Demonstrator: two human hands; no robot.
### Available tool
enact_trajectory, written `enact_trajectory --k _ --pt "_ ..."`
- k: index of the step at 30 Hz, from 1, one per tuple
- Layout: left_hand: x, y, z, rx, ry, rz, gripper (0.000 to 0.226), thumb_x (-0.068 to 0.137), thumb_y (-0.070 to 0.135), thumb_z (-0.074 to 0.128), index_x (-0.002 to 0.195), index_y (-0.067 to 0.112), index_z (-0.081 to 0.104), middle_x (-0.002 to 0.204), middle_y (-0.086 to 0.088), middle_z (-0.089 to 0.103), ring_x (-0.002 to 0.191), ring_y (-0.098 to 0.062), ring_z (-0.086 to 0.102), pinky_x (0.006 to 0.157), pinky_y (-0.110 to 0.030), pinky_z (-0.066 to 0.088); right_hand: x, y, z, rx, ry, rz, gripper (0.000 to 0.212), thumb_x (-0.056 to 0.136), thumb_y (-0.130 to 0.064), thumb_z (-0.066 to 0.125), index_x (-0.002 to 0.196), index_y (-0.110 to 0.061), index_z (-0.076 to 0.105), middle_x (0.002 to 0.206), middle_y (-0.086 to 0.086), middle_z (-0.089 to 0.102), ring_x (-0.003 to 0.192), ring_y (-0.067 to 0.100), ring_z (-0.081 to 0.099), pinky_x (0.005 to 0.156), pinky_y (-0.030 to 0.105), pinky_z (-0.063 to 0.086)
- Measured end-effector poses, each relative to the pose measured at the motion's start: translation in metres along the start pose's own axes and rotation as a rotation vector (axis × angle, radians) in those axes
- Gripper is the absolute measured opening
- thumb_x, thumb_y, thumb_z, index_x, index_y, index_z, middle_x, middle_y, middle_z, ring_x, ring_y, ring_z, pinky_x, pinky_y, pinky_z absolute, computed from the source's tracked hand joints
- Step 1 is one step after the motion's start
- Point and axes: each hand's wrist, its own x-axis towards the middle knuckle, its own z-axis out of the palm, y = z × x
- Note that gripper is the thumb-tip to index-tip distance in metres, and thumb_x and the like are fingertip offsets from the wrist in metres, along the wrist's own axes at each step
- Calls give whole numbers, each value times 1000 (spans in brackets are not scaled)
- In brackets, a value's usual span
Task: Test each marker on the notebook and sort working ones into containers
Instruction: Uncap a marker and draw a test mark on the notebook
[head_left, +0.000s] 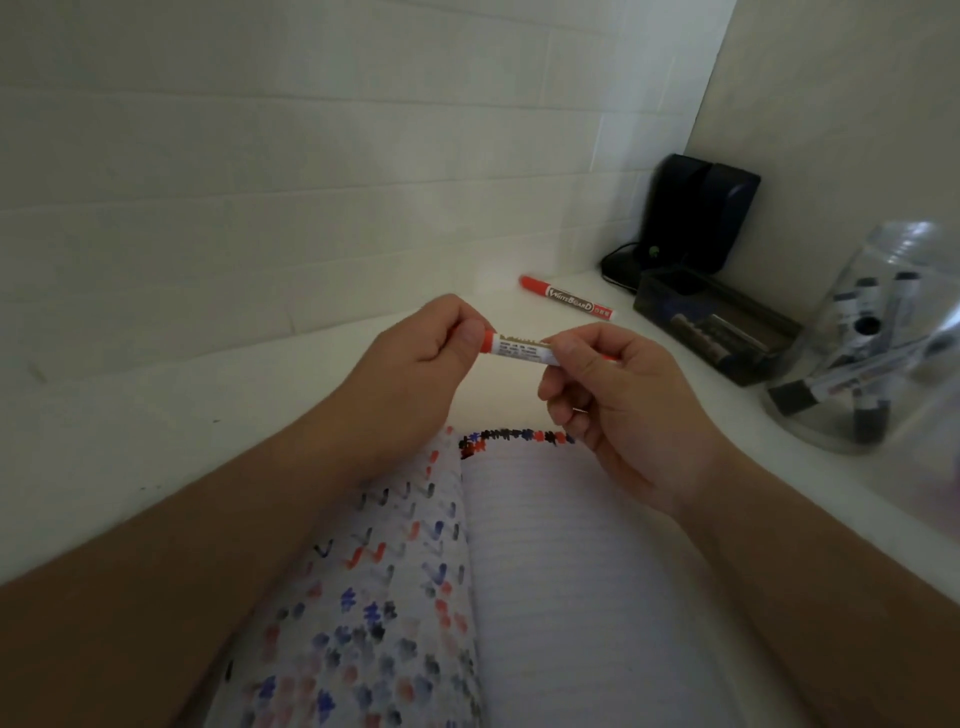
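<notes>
both hands hold one red marker (519, 351) level between them, above the open notebook (545, 545); the left hand (415, 358) has its fingers curled round the red cap end, the right hand (613, 395) pinches the white barrel with thumb and fingertips; it looks like the cap is about to be pulled off or pressed on, though which i cannot tell; the notebook lies just below and toward the body from the hands, its left page crowded with red, blue and black test marks, a row of marks across the top of the right page; a second red marker (566, 300) lies on the table (130, 467) beyond the hands; to the right of the right hand sit a dark tray (727, 332) and a clear jar (872, 338) holding markers; the risks, as i judge them: a sudden cap release could jerk the tip onto skin or the table; a loose pinch on the barrel could drop it onto the page.
</notes>
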Motion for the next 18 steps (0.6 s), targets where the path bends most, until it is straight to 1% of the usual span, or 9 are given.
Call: enact_trajectory --k 2,5,8,11,13,15,18 --pt "3 4 -1 39 14 8 23 108 31 43 95 24 60 62 15 46 57 -4 38 52 -20 34 0 0 6 49 -4 40 15 106 -18 58 97 -9 66 73 8 68 56 15 55 50 25 38" --pt "8 6 -5 103 36 26 20 107 29 45 95 23 60 63 12 45 57 -4 38 52 -22 33 0 3 14 137 -20 108 15 106 -21 57 100 -9 63 72 7 66 56 14 55 50 24 40" --pt "6 7 -3 99 42 29 20 107 31 46 97 21 59 62 13 45 55 -4 38 51 -19 33 1 -2 11 125 -36 125 12 107 -21 57 100 -11 60 72 6 65 56 14 54 51 23 39" --pt "0 10 7 106 24 38 19 107 37 46 97 27 59 65 14 50 57 -3 41 54 -20 37 1 -17 1 57 29 95 10 105 -21 61 101 -15 55 70 8 65 54 15 53 48 24 38" --pt "-6 17 16 159 -57 39 19 105 45 47 98 31 58 72 11 61 58 -4 50 59 -26 44 -5 -30 -5 25 84 21 15 103 -22 65 101 -12 54 66 8 62 51 16 48 45 25 35" --pt "-9 34 26 242 -213 39 19 102 50 48 100 34 57 80 11 70 66 -2 61 67 -28 49 -16 -44 -13 10 118 -36 17 101 -24 68 97 -11 57 62 6 58 49 16 44 44 26 33" --pt "-12 72 49 326 -359 95 21 99 53 53 93 33 56 84 13 71 76 -5 65 72 -32 52 -52 -53 -38 -69 190 -100 19 103 -26 65 90 -12 63 59 2 54 48 14 44 46 26 36"
